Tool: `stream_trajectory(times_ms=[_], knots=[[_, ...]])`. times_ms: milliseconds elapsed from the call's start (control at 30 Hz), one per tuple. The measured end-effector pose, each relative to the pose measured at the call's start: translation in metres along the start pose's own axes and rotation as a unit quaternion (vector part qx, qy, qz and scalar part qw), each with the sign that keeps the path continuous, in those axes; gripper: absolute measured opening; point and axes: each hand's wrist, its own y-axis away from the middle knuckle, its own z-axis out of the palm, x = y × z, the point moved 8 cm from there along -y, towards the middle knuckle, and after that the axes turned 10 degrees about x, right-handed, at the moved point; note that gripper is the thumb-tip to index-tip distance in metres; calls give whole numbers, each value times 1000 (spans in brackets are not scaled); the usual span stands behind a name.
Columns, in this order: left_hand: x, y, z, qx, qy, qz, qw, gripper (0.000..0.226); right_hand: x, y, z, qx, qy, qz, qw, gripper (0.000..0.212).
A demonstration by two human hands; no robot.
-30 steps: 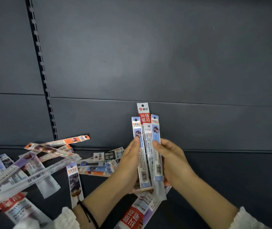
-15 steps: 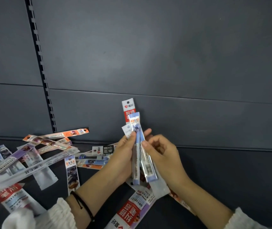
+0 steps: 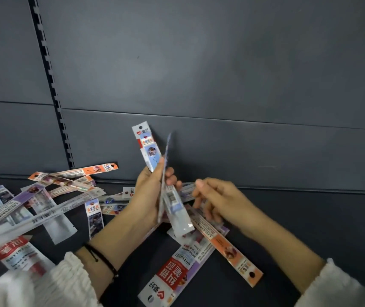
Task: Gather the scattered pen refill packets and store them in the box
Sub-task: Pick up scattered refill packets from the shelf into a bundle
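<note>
My left hand (image 3: 149, 196) grips a small bunch of pen refill packets (image 3: 149, 149), held upright and tilted left, one turned edge-on. My right hand (image 3: 218, 199) hovers just right of the bunch with fingers loosely curled, holding nothing. Below the hands lie an orange-tipped packet (image 3: 225, 247) and a wider red-and-white packet (image 3: 172, 278). Several more packets (image 3: 44, 202) lie scattered in a pile on the dark shelf at the left. No box is in view.
A dark grey back panel (image 3: 221, 74) rises behind the shelf, with a slotted upright rail (image 3: 50, 85) at the left. The dark shelf surface (image 3: 310, 218) stretches to the right. White sleeve cuffs frame the bottom corners.
The right hand has let go of the bunch and drawn away to the right. The left hand now holds the packets alone, tilted left and lower.
</note>
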Motion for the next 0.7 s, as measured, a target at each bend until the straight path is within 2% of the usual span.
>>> stream_trajectory(times_ms=[100,167,233,300,400,533,633,700], knots=[[6,-8,-19,39,7,-13,999,15,8,4,-19,-81,166,-29,982,22],[4,-11,-24,58,-17,-22,998,21,18,8,-20,-132,286,-32,948,34],[0,-11,-22,55,-42,-34,997,35,26,9,-19,-144,370,-34,917,48],[-3,-8,-17,40,-59,-45,996,42,24,9,-15,-135,356,-41,924,46],[-7,-3,-11,6,-84,-56,995,32,19,5,-16,-99,278,-38,955,20],[-13,-2,-19,11,-95,-77,992,13,17,-7,-42,44,240,-51,968,7],[-22,-2,-22,18,-78,-131,988,26,13,-11,-60,145,220,-86,961,7],[-30,2,-16,-3,-61,-184,981,34,11,-10,-62,164,197,-110,960,10]])
